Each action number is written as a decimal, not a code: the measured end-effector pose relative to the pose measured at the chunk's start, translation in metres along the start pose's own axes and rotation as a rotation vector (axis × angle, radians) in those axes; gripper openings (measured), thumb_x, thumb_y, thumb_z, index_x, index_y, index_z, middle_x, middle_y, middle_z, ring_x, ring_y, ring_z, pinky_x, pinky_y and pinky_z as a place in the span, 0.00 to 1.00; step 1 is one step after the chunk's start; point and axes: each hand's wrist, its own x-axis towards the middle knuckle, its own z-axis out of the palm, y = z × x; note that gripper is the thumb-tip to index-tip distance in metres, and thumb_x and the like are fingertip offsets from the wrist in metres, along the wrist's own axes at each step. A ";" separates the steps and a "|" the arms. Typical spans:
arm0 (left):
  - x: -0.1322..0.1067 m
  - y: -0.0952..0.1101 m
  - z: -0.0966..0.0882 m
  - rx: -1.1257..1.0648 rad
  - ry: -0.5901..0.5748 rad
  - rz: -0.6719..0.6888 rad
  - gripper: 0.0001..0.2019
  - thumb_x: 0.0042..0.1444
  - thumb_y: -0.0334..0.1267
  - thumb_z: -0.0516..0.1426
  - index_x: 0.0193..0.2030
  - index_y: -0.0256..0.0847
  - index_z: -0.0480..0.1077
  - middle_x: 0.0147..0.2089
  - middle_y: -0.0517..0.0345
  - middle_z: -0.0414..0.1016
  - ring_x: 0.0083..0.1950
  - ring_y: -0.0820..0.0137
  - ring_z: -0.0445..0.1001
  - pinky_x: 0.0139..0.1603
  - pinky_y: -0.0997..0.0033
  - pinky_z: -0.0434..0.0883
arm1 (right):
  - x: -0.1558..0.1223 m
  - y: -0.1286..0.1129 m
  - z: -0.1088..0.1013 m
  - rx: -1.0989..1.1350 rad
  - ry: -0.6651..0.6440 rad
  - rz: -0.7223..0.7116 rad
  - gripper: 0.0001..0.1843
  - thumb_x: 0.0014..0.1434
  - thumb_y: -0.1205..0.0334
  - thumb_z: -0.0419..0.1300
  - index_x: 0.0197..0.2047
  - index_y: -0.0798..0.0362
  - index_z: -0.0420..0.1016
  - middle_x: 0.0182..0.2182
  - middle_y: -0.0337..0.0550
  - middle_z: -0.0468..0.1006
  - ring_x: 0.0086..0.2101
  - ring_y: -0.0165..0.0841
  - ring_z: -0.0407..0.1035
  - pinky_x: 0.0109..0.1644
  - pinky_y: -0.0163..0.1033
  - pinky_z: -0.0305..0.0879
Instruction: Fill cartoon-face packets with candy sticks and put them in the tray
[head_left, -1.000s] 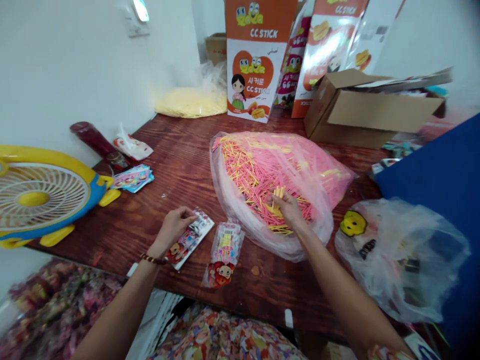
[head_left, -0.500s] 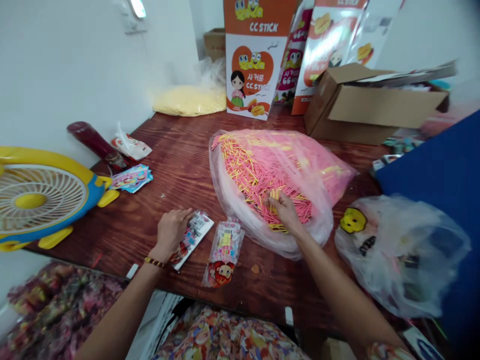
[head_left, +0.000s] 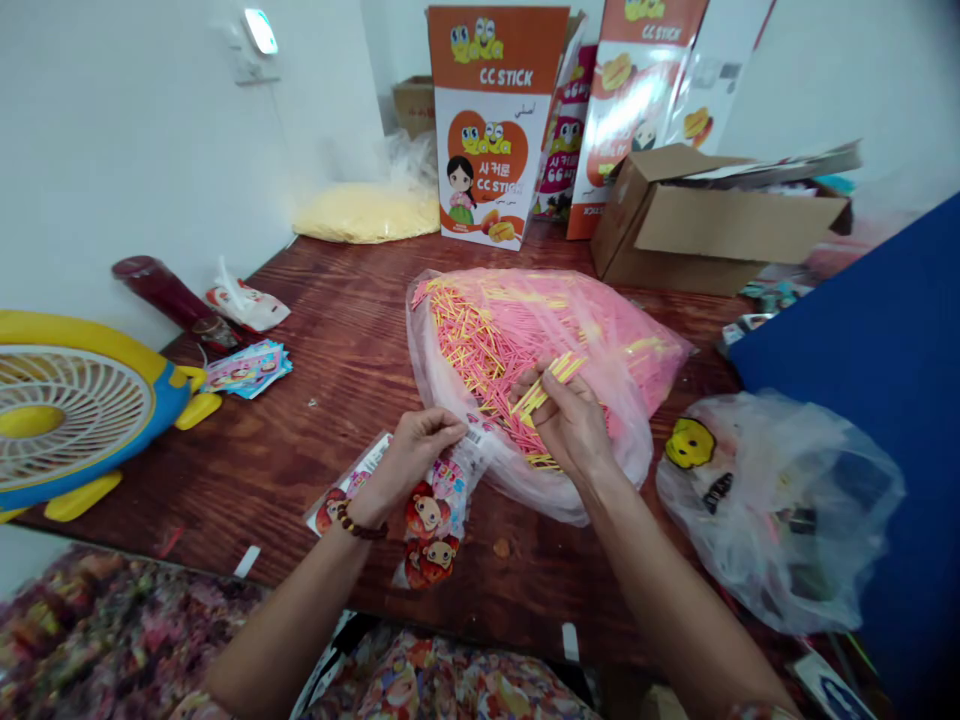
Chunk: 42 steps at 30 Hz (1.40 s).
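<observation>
My left hand (head_left: 415, 452) is closed, thumb and fingers pinching the upper end of a clear printed packet (head_left: 429, 508) with a red-haired cartoon figure. Under that packet lies another printed packet (head_left: 433, 562). A flat pile of similar packets (head_left: 334, 510) is partly hidden behind my left wrist. My right hand (head_left: 576, 428) grips a small bunch of thin yellow sticks (head_left: 551, 385), raised over the large clear plastic bag (head_left: 525, 495). Loose pink and yellow sticks (head_left: 480, 345) fill this bag, its mouth spread open towards me.
A yellow and blue fan (head_left: 82, 400), a dark red bottle (head_left: 161, 295) and bright cards (head_left: 251, 368) are at left. Behind stand a CC Stick box (head_left: 487, 130), a bag of yellow material (head_left: 367, 212) and an open carton (head_left: 720, 225). A crumpled plastic bag (head_left: 787, 510) lies at right.
My left hand has moved right from the packet pile and lifted a packet by its end. My right hand has raised its yellow sticks from the heap and tilted them towards the left hand.
</observation>
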 end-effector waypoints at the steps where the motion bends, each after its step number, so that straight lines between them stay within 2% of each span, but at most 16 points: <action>1: 0.001 0.000 0.005 -0.002 -0.020 0.000 0.15 0.53 0.46 0.61 0.24 0.36 0.70 0.22 0.64 0.63 0.25 0.77 0.58 0.26 0.77 0.56 | -0.002 -0.002 0.005 -0.016 -0.015 -0.015 0.10 0.55 0.57 0.68 0.39 0.49 0.76 0.31 0.37 0.81 0.35 0.34 0.78 0.46 0.45 0.76; 6: 0.001 0.008 0.010 0.030 -0.096 0.011 0.16 0.55 0.46 0.59 0.24 0.37 0.67 0.22 0.65 0.59 0.25 0.78 0.54 0.25 0.76 0.53 | -0.005 -0.005 0.012 -0.222 -0.055 -0.097 0.11 0.59 0.53 0.63 0.41 0.48 0.72 0.31 0.38 0.80 0.33 0.34 0.76 0.42 0.43 0.74; 10: 0.003 0.011 0.008 0.072 -0.091 0.045 0.14 0.56 0.45 0.58 0.26 0.36 0.68 0.23 0.65 0.60 0.26 0.77 0.56 0.27 0.76 0.55 | -0.007 -0.001 0.000 -0.676 -0.168 -0.142 0.11 0.62 0.51 0.59 0.38 0.50 0.71 0.32 0.40 0.79 0.35 0.34 0.74 0.41 0.41 0.69; 12: 0.005 0.010 0.009 0.093 -0.110 0.051 0.13 0.56 0.44 0.58 0.28 0.36 0.69 0.24 0.64 0.62 0.27 0.77 0.57 0.28 0.76 0.56 | -0.010 0.002 -0.006 -0.901 -0.273 -0.158 0.11 0.64 0.53 0.56 0.34 0.50 0.70 0.31 0.40 0.77 0.34 0.34 0.71 0.40 0.40 0.66; 15: 0.006 0.010 0.012 0.097 -0.145 0.050 0.13 0.56 0.45 0.59 0.29 0.36 0.70 0.26 0.64 0.63 0.28 0.76 0.58 0.29 0.76 0.57 | -0.015 0.007 -0.013 -1.162 -0.403 -0.233 0.07 0.65 0.62 0.53 0.33 0.50 0.66 0.29 0.38 0.73 0.30 0.32 0.65 0.35 0.37 0.59; 19: 0.006 0.011 0.015 0.051 -0.211 -0.012 0.13 0.53 0.44 0.60 0.28 0.36 0.70 0.25 0.64 0.65 0.27 0.76 0.60 0.29 0.75 0.57 | -0.016 0.012 -0.019 -1.322 -0.438 -0.317 0.05 0.63 0.68 0.52 0.34 0.50 0.64 0.28 0.38 0.70 0.28 0.31 0.61 0.32 0.36 0.53; 23: 0.004 0.009 0.016 0.098 -0.208 -0.033 0.13 0.52 0.44 0.61 0.27 0.36 0.71 0.23 0.63 0.65 0.26 0.76 0.59 0.28 0.75 0.56 | -0.015 0.009 -0.022 -1.278 -0.484 -0.281 0.06 0.63 0.67 0.52 0.34 0.49 0.65 0.27 0.38 0.71 0.27 0.32 0.62 0.32 0.35 0.53; 26: 0.005 0.005 0.017 0.112 -0.224 -0.019 0.14 0.54 0.45 0.60 0.25 0.37 0.70 0.21 0.65 0.62 0.24 0.77 0.55 0.26 0.76 0.53 | -0.016 0.006 -0.022 -1.179 -0.472 -0.242 0.06 0.63 0.66 0.54 0.33 0.48 0.67 0.26 0.36 0.71 0.26 0.31 0.62 0.31 0.35 0.53; 29: 0.006 0.003 0.018 0.149 -0.253 0.032 0.16 0.57 0.44 0.58 0.22 0.37 0.67 0.20 0.66 0.59 0.24 0.77 0.54 0.25 0.76 0.52 | -0.016 0.002 -0.023 -1.051 -0.406 -0.216 0.06 0.61 0.63 0.58 0.31 0.48 0.68 0.22 0.33 0.69 0.24 0.30 0.60 0.29 0.34 0.52; 33: 0.005 0.001 0.019 0.193 -0.226 0.142 0.16 0.61 0.43 0.56 0.24 0.37 0.69 0.23 0.64 0.63 0.26 0.76 0.58 0.28 0.76 0.57 | -0.015 -0.003 -0.024 -0.897 -0.288 -0.166 0.09 0.60 0.58 0.61 0.29 0.48 0.70 0.22 0.33 0.72 0.25 0.30 0.63 0.30 0.35 0.57; 38: 0.002 0.001 0.023 0.194 -0.172 0.268 0.15 0.63 0.42 0.56 0.27 0.38 0.71 0.26 0.61 0.68 0.29 0.73 0.63 0.32 0.76 0.61 | -0.013 -0.012 -0.011 -0.472 -0.030 -0.180 0.08 0.62 0.55 0.59 0.41 0.48 0.73 0.28 0.35 0.78 0.28 0.30 0.71 0.36 0.37 0.67; 42: 0.002 0.004 0.027 0.175 -0.170 0.305 0.14 0.63 0.41 0.55 0.28 0.38 0.71 0.27 0.59 0.70 0.30 0.73 0.66 0.33 0.75 0.63 | -0.013 -0.014 0.007 -0.252 0.013 -0.202 0.09 0.62 0.56 0.59 0.44 0.48 0.71 0.28 0.35 0.78 0.30 0.31 0.74 0.37 0.39 0.71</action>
